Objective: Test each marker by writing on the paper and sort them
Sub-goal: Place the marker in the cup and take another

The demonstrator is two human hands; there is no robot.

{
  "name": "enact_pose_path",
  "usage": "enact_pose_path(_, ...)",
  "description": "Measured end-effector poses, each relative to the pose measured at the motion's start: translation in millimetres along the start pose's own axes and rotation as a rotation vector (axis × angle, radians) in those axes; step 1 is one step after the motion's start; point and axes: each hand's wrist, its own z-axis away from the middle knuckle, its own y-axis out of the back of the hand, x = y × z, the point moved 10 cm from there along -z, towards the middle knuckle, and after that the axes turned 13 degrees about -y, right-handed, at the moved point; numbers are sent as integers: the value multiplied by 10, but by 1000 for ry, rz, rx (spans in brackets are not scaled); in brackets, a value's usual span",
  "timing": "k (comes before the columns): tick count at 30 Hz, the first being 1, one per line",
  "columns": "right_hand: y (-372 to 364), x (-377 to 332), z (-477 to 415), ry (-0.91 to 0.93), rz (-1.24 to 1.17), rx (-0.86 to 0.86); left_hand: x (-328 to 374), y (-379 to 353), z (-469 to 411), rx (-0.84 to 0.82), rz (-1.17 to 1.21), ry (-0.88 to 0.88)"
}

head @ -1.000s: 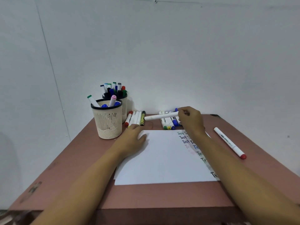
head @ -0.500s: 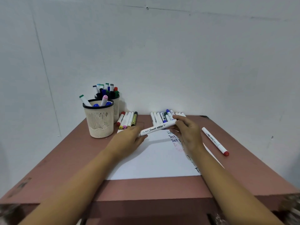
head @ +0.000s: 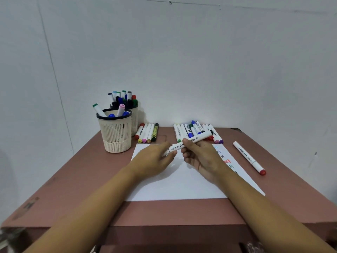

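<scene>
While over paper [head: 175, 183], white marker [head: 196, 139] in left hand [head: 155, 159] (right hand [head: 202, 156] too)

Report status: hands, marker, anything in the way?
Left hand pinches one end of the white marker, right hand grips its barrel. Marker held above the paper, not writing. Red-capped marker lies beside the paper, not blocking.

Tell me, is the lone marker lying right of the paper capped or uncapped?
Capped. The marker lies flat on the table, a red cap over its near end; no bare tip shows.
</scene>
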Motion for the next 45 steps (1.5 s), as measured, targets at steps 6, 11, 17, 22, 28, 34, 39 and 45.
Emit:
enact_pose_path(6, -25, -14, -10, 5, -34, -41, -15, 60, 3, 89, 139, 50)
enact_pose_path(11, -46, -39, -12, 30, -30, -51, -107, 42, 14, 146, 289, 95)
enact_pose_path(17, -60, -83, -4, 67, -27, -74, -130, 20, 15, 160, 392, 159)
enact_pose_path(22, -69, -119, 21, 86, -8, -63, -186, 51, 61, 176, 313, 178)
enact_pose_path(28, 195, -158, 15, 77, -236, 87, -311, 165, 77, 111, 23, 254)
enact_pose_path(34, 452, -181, 38, 60, -375, 173, -483, 104, 150, 13, -79, 268)
enact_pose_path(39, 612, -229, 112, 72, -104, 330, -588, -52, 213, -137, -116, 267)
enact_pose_path(45, 716, -191, 276, 57, 153, 431, -653, -136, 287, -210, -18, 351)
